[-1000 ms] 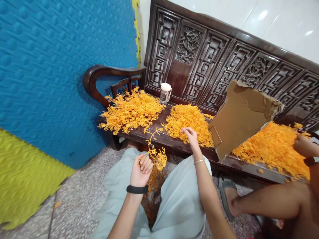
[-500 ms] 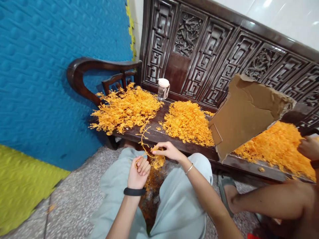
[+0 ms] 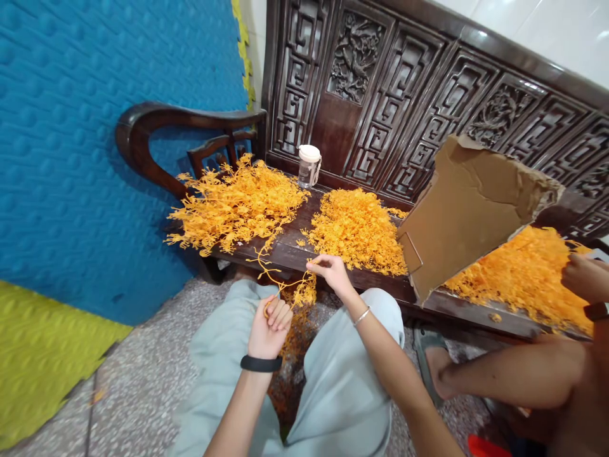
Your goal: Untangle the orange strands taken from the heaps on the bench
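My left hand (image 3: 271, 327), with a black band at the wrist, is closed in a fist around a thin orange branched plastic strand (image 3: 284, 287). The strand forks above that fist, and one of its branches runs up toward the bench edge. My right hand (image 3: 332, 274), wearing a silver bangle, pinches an end of the other branch with thumb and fingertips. Small orange pieces hang in a cluster (image 3: 305, 293) just below the right fingers. Both hands are above my lap, before a dark wooden bench (image 3: 297, 243). What lies inside the left fist is hidden.
On the bench are a spiky orange pile (image 3: 238, 206), a denser orange pile (image 3: 356, 231), a lidded bottle (image 3: 309, 168) and a torn cardboard piece (image 3: 471, 209). At right, another person's hand (image 3: 587, 276) is by a third orange pile (image 3: 518, 273). Orange bits lie between my legs.
My right hand has moved up and to the right, away from my left fist. A branch of the strand is now stretched out between the hands.
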